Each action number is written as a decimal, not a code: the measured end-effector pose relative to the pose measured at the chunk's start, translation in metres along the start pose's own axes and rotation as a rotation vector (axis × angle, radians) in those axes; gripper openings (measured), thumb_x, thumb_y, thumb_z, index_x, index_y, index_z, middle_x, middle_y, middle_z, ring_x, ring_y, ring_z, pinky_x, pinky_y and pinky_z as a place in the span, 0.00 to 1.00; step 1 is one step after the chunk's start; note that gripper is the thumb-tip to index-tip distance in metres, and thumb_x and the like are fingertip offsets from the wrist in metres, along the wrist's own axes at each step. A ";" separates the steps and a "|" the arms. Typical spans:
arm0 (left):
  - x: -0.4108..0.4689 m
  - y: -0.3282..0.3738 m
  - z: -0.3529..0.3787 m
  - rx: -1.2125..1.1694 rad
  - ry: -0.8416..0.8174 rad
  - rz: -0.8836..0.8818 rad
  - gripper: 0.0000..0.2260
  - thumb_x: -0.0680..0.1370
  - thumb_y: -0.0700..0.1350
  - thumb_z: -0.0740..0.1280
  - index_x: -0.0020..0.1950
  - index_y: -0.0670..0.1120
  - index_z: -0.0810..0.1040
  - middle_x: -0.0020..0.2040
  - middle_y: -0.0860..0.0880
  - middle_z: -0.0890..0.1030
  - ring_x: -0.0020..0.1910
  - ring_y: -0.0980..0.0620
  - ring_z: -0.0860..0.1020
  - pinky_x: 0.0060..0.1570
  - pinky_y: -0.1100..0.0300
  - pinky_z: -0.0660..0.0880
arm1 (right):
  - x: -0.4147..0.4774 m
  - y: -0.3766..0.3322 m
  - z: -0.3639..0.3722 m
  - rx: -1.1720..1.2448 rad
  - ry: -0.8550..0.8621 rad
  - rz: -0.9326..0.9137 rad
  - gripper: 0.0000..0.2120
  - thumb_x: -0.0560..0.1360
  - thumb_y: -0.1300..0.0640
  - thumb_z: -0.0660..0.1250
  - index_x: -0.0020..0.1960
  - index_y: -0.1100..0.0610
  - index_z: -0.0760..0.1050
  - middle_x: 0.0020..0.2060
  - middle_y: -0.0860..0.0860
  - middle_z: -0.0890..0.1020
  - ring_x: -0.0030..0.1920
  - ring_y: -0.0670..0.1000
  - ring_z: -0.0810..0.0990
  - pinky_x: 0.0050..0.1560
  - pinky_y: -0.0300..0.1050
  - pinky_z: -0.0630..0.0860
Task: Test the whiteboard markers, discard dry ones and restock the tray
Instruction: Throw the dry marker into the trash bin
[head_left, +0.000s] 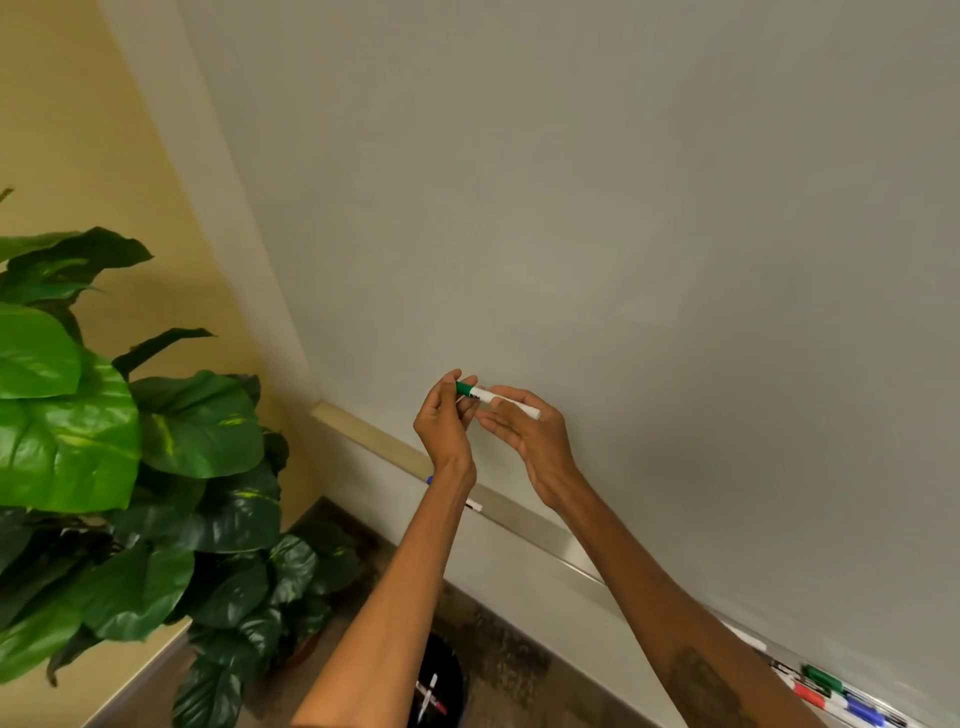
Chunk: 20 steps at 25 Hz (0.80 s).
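Observation:
A white marker with a green cap (491, 398) is held level in front of the whiteboard (623, 234). My left hand (448, 421) pinches its green cap end. My right hand (535, 441) holds the white barrel between thumb and fingers. Below my hands runs the metal marker tray (524, 519). A marker with a blue end (430, 480) lies on the tray, mostly hidden behind my left wrist. At the tray's right end lie several markers (831, 691) with green, red and blue caps.
A black bin (441, 680) stands on the floor below, with a red-capped marker inside. A large leafy plant (130, 457) fills the left side. The yellow wall (78, 130) meets the board's frame at the left.

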<state>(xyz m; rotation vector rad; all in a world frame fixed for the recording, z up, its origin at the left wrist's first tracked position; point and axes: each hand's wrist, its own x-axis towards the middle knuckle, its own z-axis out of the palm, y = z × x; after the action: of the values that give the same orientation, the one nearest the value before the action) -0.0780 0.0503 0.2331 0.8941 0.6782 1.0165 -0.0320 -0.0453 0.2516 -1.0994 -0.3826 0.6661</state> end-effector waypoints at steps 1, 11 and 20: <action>0.004 -0.008 -0.013 0.017 0.040 -0.034 0.11 0.83 0.43 0.61 0.59 0.42 0.82 0.49 0.44 0.86 0.47 0.45 0.83 0.54 0.54 0.81 | 0.003 0.013 -0.002 0.001 0.008 0.043 0.10 0.76 0.64 0.70 0.57 0.63 0.80 0.52 0.61 0.84 0.53 0.59 0.85 0.57 0.48 0.81; 0.025 -0.093 -0.158 0.362 0.218 -0.528 0.08 0.80 0.43 0.67 0.56 0.43 0.83 0.53 0.47 0.82 0.55 0.48 0.78 0.59 0.54 0.76 | 0.001 0.159 -0.036 -0.152 -0.072 0.521 0.12 0.75 0.70 0.69 0.58 0.71 0.77 0.54 0.64 0.82 0.54 0.60 0.84 0.54 0.44 0.82; -0.015 -0.123 -0.267 0.664 0.175 -0.752 0.09 0.81 0.43 0.65 0.58 0.43 0.81 0.53 0.48 0.80 0.53 0.48 0.76 0.51 0.54 0.74 | -0.047 0.288 -0.074 -1.169 -0.207 0.681 0.10 0.72 0.66 0.70 0.52 0.62 0.85 0.48 0.58 0.85 0.49 0.55 0.84 0.54 0.44 0.79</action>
<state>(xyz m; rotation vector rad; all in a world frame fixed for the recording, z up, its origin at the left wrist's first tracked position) -0.2512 0.0882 -0.0020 0.9919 1.4152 0.1749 -0.1100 -0.0437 -0.0390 -2.3367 -0.6056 1.2144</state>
